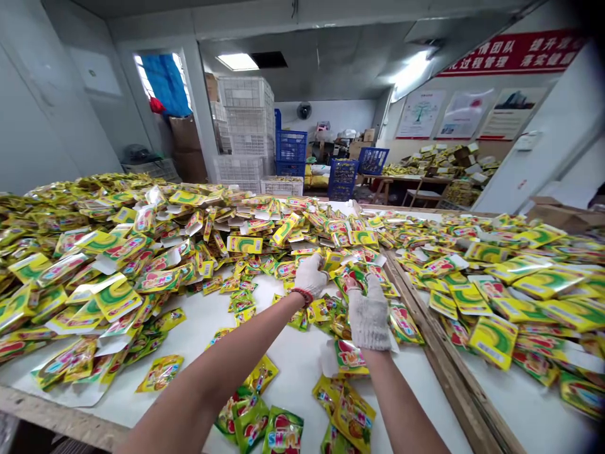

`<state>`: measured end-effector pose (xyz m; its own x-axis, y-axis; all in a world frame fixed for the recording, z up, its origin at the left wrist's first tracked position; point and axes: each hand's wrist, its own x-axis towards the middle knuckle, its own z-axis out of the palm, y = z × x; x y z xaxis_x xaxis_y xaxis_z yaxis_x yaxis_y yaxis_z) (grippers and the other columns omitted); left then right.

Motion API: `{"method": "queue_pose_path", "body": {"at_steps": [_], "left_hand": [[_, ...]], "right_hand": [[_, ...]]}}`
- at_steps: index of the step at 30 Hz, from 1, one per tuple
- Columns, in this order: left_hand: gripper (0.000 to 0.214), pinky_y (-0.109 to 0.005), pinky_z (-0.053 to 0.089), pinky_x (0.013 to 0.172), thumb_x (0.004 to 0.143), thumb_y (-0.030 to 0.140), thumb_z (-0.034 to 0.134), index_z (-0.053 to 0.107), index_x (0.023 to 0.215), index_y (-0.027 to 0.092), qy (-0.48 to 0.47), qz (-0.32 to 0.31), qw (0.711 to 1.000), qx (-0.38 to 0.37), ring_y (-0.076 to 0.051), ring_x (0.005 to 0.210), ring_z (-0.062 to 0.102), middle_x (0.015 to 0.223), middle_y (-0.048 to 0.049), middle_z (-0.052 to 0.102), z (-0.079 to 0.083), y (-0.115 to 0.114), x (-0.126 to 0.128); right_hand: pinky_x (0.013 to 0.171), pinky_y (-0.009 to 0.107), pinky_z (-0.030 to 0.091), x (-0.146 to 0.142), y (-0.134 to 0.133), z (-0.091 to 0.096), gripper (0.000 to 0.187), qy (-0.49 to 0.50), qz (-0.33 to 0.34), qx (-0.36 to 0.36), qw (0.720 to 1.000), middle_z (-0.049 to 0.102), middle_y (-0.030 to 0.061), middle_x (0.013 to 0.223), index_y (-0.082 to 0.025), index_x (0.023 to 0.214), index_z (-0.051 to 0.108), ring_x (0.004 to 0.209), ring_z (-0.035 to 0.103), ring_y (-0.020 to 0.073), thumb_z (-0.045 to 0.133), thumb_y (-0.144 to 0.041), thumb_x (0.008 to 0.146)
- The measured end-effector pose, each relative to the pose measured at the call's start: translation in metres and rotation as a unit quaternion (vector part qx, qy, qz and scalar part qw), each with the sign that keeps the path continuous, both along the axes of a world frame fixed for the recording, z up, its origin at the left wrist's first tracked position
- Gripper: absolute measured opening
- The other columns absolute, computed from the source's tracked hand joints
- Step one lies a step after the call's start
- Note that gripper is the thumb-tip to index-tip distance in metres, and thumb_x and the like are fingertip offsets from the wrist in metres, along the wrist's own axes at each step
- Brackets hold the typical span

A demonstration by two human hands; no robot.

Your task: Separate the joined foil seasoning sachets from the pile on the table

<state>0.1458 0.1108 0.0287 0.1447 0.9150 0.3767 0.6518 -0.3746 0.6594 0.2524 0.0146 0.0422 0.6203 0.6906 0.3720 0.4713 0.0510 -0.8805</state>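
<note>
White table (283, 343) is carrying heaped cartons (116, 296) and sachets (161, 373); left hand (312, 277) is lying curled by a yellow carton (333, 260), grip unclear; right hand (371, 312) is sitting thumb and fingers apart about a printed packet (348, 275) between hands, clamping unclear; light pressure should be sparing edges.

"What can you read on the red banner (515, 53)?"
"Parts: 团队, 提升, 过程管理 and 落实."
"And the open-flapped carton (350, 358) near the front?"
"Large letters, 'TW'. The wall posters' (420, 113) small print is illegible."
</note>
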Motion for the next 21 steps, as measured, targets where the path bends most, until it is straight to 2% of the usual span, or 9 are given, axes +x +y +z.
{"method": "queue_pose_path", "body": {"at_steps": [3, 5, 6, 9, 12, 14, 16, 18, 21], "left_hand": [[0.024, -0.030, 0.044, 0.085, 0.071, 0.012, 0.053, 0.058, 0.094, 0.019, 0.011, -0.072, 0.996, 0.045, -0.018, 0.093, 0.056, 0.098, -0.0064, 0.061, -0.005, -0.015, -0.045], [0.038, -0.033, 0.043, 0.092, 0.068, 0.008, 0.053, 0.059, 0.104, 0.019, 0.075, -0.210, 0.970, 0.099, -0.020, 0.104, 0.054, 0.111, -0.0090, 0.058, -0.012, -0.024, -0.090], [0.044, -0.035, 0.041, 0.095, 0.066, 0.006, 0.052, 0.059, 0.108, 0.020, 0.110, -0.225, 0.964, 0.093, -0.022, 0.109, 0.053, 0.117, -0.0101, 0.056, -0.017, -0.029, -0.113], [0.040, -0.035, 0.045, 0.088, 0.071, 0.007, 0.048, 0.057, 0.109, 0.019, 0.164, -0.111, 0.980, -0.006, -0.022, 0.101, 0.058, 0.113, -0.0111, 0.058, -0.027, -0.050, -0.159], [0.030, -0.035, 0.047, 0.080, 0.080, 0.025, 0.051, 0.054, 0.109, 0.018, 0.172, -0.001, 0.984, -0.051, -0.024, 0.091, 0.061, 0.103, -0.0121, 0.061, -0.030, -0.079, -0.156], [0.048, -0.040, 0.046, 0.082, 0.072, 0.040, 0.062, 0.051, 0.114, 0.019, 0.211, 0.023, 0.976, -0.042, -0.030, 0.096, 0.059, 0.106, -0.0135, 0.060, -0.029, -0.096, -0.133], [0.065, -0.046, 0.044, 0.082, 0.062, 0.046, 0.070, 0.049, 0.116, 0.017, 0.259, 0.031, 0.964, -0.043, -0.035, 0.097, 0.057, 0.108, -0.0163, 0.057, -0.027, -0.107, -0.109], [0.060, -0.047, 0.043, 0.082, 0.063, 0.043, 0.069, 0.050, 0.113, 0.016, 0.274, 0.024, 0.960, -0.044, -0.035, 0.096, 0.056, 0.107, -0.0160, 0.056, -0.025, -0.113, -0.096], [0.047, -0.040, 0.043, 0.082, 0.067, 0.036, 0.065, 0.051, 0.108, 0.021, 0.229, -0.008, 0.973, -0.028, -0.029, 0.098, 0.053, 0.110, -0.0111, 0.053, -0.025, -0.117, -0.100]], "right_hand": [[0.091, 0.036, 0.045, -0.003, -0.001, 0.003, 0.057, 0.031, -0.011, -0.001, 0.999, 0.059, 0.0182, 0.124, -0.009, 0.123, 0.055, 0.114, 0.055, 0.0276, 0.051, -0.043, 0.077], [0.084, 0.033, 0.049, -0.003, -0.002, 0.006, 0.058, 0.055, 0.003, -0.008, 0.998, 0.057, 0.0170, 0.126, -0.011, 0.125, 0.053, 0.110, 0.058, 0.0260, 0.050, -0.045, 0.078], [0.078, 0.031, 0.051, -0.004, -0.003, 0.006, 0.058, 0.071, 0.019, -0.019, 0.997, 0.057, 0.0161, 0.125, -0.013, 0.126, 0.052, 0.106, 0.060, 0.0249, 0.049, -0.046, 0.079], [0.060, 0.028, 0.051, -0.010, -0.005, 0.000, 0.056, 0.092, 0.087, -0.065, 0.990, 0.062, 0.0131, 0.117, -0.016, 0.127, 0.050, 0.083, 0.066, 0.0207, 0.048, -0.045, 0.079], [0.055, 0.028, 0.049, -0.018, -0.004, -0.013, 0.050, 0.022, 0.156, -0.103, 0.982, 0.067, 0.0121, 0.101, -0.014, 0.120, 0.056, 0.069, 0.064, 0.0191, 0.049, -0.043, 0.079], [0.056, 0.029, 0.049, -0.021, -0.002, -0.020, 0.049, -0.020, 0.186, -0.122, 0.975, 0.068, 0.0119, 0.092, -0.013, 0.116, 0.058, 0.065, 0.063, 0.0194, 0.050, -0.044, 0.079], [0.056, 0.030, 0.049, -0.020, -0.001, -0.024, 0.050, -0.044, 0.203, -0.139, 0.968, 0.068, 0.0114, 0.086, -0.012, 0.115, 0.059, 0.062, 0.062, 0.0200, 0.050, -0.045, 0.079], [0.055, 0.031, 0.050, -0.018, -0.001, -0.024, 0.050, -0.071, 0.212, -0.159, 0.962, 0.068, 0.0110, 0.083, -0.012, 0.114, 0.059, 0.060, 0.062, 0.0205, 0.050, -0.044, 0.078], [0.052, 0.031, 0.050, -0.015, -0.003, -0.023, 0.045, -0.081, 0.255, -0.193, 0.944, 0.069, 0.0087, 0.080, -0.014, 0.114, 0.059, 0.057, 0.061, 0.0195, 0.049, -0.039, 0.078]]}}
